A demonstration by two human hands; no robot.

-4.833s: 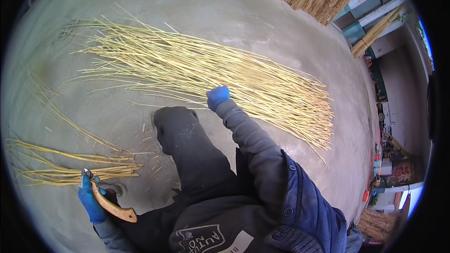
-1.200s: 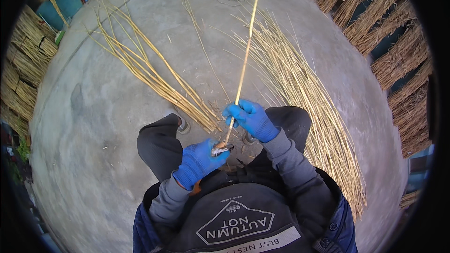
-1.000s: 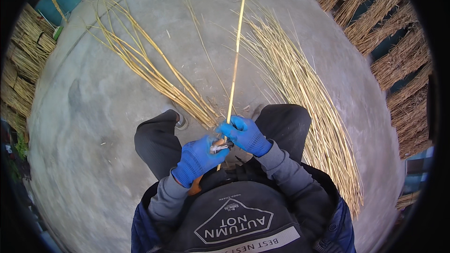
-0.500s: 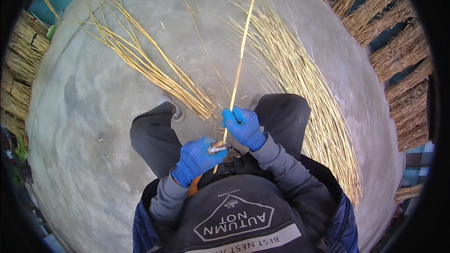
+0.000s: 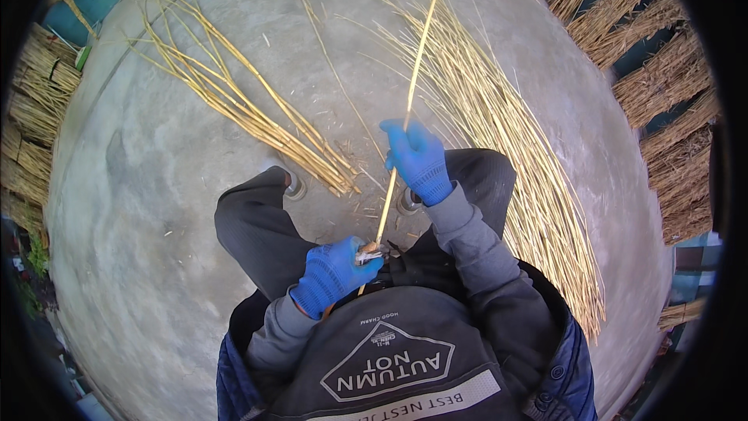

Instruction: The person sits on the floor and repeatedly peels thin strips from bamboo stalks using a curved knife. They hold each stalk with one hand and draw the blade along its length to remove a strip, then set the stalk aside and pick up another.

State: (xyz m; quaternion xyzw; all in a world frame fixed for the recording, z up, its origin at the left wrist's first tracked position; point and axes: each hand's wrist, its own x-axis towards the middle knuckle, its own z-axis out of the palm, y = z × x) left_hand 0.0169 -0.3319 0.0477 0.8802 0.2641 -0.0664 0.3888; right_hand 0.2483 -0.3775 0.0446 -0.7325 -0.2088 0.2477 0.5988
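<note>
My left hand (image 5: 331,269) grips the tool (image 5: 369,253); my right hand (image 5: 421,157) encloses the stalk (image 5: 421,54). I'd keep it straight, toward the floor's (image 5: 312,62) far edge.

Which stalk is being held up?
The single long stalk running up past the left hand and right hand; the other loose stalks lie on the floor.

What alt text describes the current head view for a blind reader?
A blue-gloved left hand grips a tool against a long pale stick; the right hand, also gloved, holds the stick higher. Some sticks lie on the grey floor at left, a larger pile at right.
</note>
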